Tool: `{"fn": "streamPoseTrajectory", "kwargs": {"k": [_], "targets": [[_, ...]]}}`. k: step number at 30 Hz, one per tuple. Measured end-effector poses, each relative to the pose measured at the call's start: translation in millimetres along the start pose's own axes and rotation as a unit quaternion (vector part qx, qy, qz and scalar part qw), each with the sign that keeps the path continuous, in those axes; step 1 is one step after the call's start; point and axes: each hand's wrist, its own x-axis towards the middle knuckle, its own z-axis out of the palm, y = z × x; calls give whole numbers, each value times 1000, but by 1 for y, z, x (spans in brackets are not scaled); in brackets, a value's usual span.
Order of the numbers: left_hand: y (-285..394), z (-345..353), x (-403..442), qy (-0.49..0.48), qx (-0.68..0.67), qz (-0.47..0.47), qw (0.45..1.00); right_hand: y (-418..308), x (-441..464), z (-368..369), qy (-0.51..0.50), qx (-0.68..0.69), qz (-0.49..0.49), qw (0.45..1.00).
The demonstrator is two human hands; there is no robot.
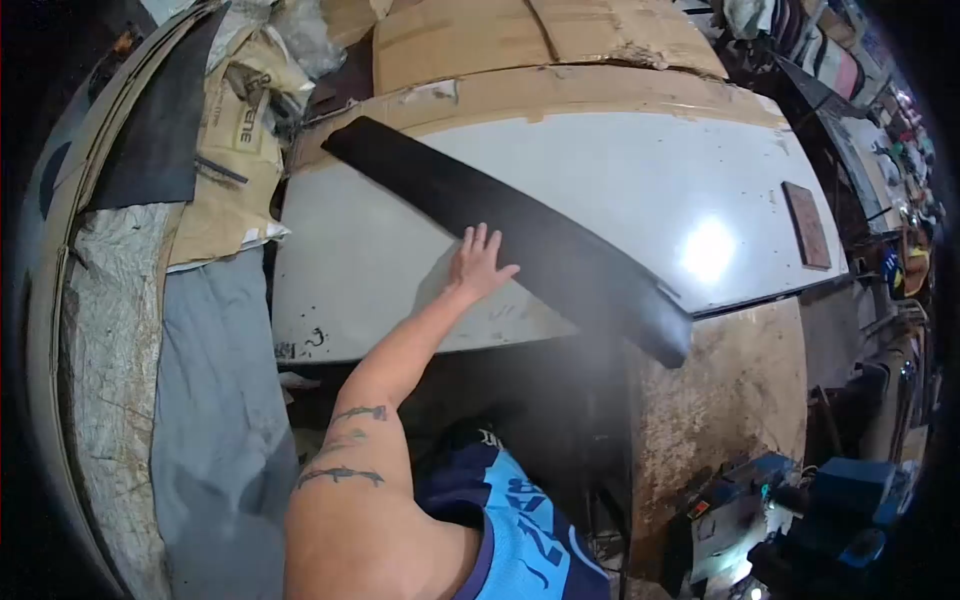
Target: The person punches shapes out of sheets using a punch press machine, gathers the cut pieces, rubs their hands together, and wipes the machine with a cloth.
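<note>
A long, dark, flat strip (545, 245) of sheet material, possibly rubber or leather, lies diagonally across the white tabletop (370, 255). Its lower right end reaches past the table's front edge. My left hand (479, 266) rests on the strip's near edge, about midway along. Its fingers are spread and the thumb points right; nothing is gripped. My right hand does not show in the frame.
A brown block (805, 225) lies at the table's right end. Cardboard (470, 45) borders the far side. A worn wooden board (715, 405) stands front right, near a blue machine (850, 495). Grey cloth (215, 380) and a paper sack (240, 140) are at left.
</note>
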Motion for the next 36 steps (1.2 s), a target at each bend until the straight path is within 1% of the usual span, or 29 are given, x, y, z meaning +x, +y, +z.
{"fn": "streamPoseTrajectory", "kwargs": {"k": [2,3,6,7,8,9,10,11,12,13,14,15,16,17,19,20,21,22,23,24,25,26,27,29,31,32,33,35,36], "targets": [[-2,-18,1,-44,14,29,999,-24,-4,13,-33,52,11,998],[-6,-19,2,-48,12,36,998,-35,-9,19,-47,77,16,996],[-12,-35,14,-77,84,107,988,-67,-9,38,-100,155,17,983],[-54,-54,14,-42,47,94,994,-86,-3,52,-130,192,6,973],[-28,-15,26,-75,-41,166,982,-63,27,45,-51,-11,13,999],[6,-36,4,-119,-134,75,981,-79,41,51,-54,-52,-61,995],[13,-33,-1,-62,-107,126,984,-94,56,69,-45,-77,-80,993],[19,-26,-9,-5,-130,172,976,-93,70,95,-88,-80,-74,990],[28,-26,-18,2,-150,183,972,-104,80,120,-87,-39,-113,989],[44,-34,-33,-82,-149,163,972,-112,89,142,-138,36,-82,986],[60,-35,-53,-83,-222,219,947,-137,95,160,-151,42,-73,985],[73,-34,-73,-78,-290,262,917,-140,105,187,-155,91,-60,982],[96,-37,-101,-101,-329,274,898,-145,111,205,-139,141,-58,979],[115,-35,-126,-120,-366,280,879,-142,117,220,-88,188,-31,978],[127,-29,-155,-36,-376,323,868,-153,114,208,-9,78,-38,996],[145,-27,-178,-42,-364,337,867,-133,113,183,3,107,-38,994],[146,-24,-188,-54,-368,350,860,-120,115,170,22,121,-34,992],[144,-19,-199,-104,-409,330,844,-128,107,149,0,149,25,989],[129,7,-207,-234,-491,255,799,-140,95,129,-22,178,85,980],[129,16,-215,-307,-516,210,772,-141,86,120,-16,183,86,979],[127,22,-219,-271,-467,263,799,-141,78,111,-8,220,62,974],[135,18,-222,-215,-408,327,825,-138,70,102,-1,256,36,966],[147,13,-222,-154,-355,380,840,-128,63,95,4,261,33,965],[177,7,-220,-67,-271,441,853,-103,48,81,74,238,-178,952],[204,2,-224,-54,-279,451,846,-127,1,18,4,328,9,945],[218,1,-226,-81,-319,446,832,-116,-14,-1,37,321,18,946],[232,1,-229,-107,-358,440,816,-99,-25,-19,60,308,6,949],[262,0,-232,-220,-507,391,736,-69,-46,-54,114,260,14,959],[279,-1,-235,-275,-572,359,685,-55,-55,-72,150,249,7,957]]}}
